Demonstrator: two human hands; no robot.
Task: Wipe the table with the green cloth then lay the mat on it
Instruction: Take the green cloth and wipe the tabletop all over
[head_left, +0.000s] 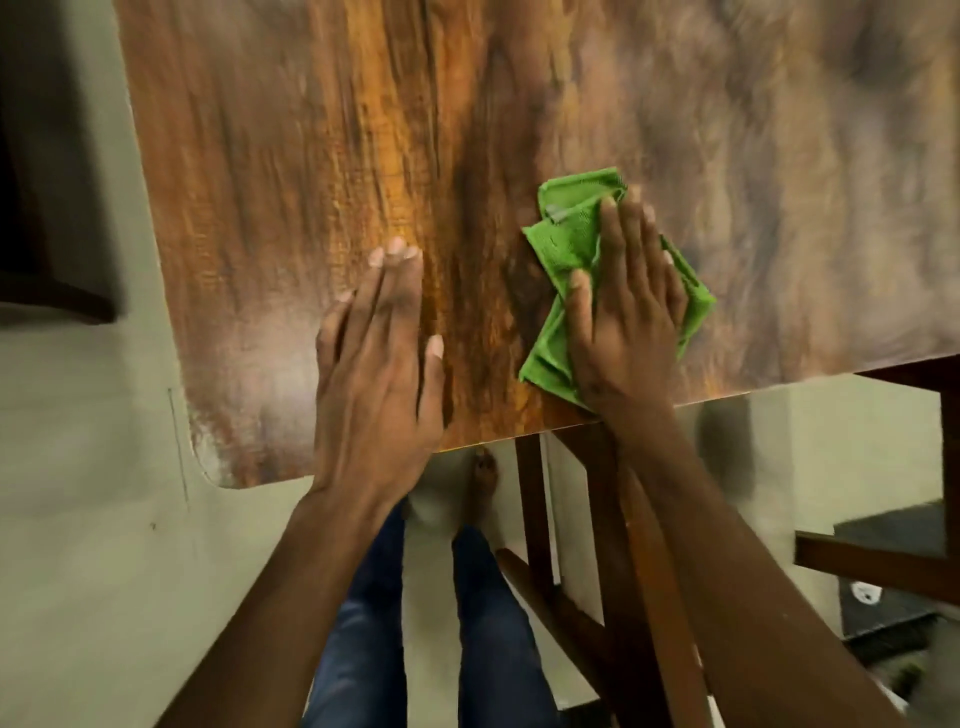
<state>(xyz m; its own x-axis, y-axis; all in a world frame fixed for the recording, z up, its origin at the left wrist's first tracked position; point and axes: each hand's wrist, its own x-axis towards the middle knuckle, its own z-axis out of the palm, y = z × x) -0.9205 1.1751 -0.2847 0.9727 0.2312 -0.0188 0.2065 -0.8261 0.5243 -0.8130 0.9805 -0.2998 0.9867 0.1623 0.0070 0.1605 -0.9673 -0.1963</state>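
- On the near edge of the wooden bench (311, 182): right hand (623, 322) flat, fingers spread, pressing the crumpled green cloth (563, 244) down.
- Left hand (376, 364) just beside it, palm down on bare wood, released, grasping nothing.
- Under the bench: wooden legs (530, 499), blue jeans (363, 597), a bare foot (485, 478), pale floor (93, 545).
- Bench surface around the cloth unobstructed.

Dim, warm indoor light. Pale sheen on the tabletop (571, 104) beyond the right hand (623, 317) and toward its far right; the wood grain there is smeared by motion blur. Sharper grain between the two hands. Soft shadow just under the left hand (376, 364). Wide-angle bending at the edges; left margin dark, floor (78, 545) grey and soft.
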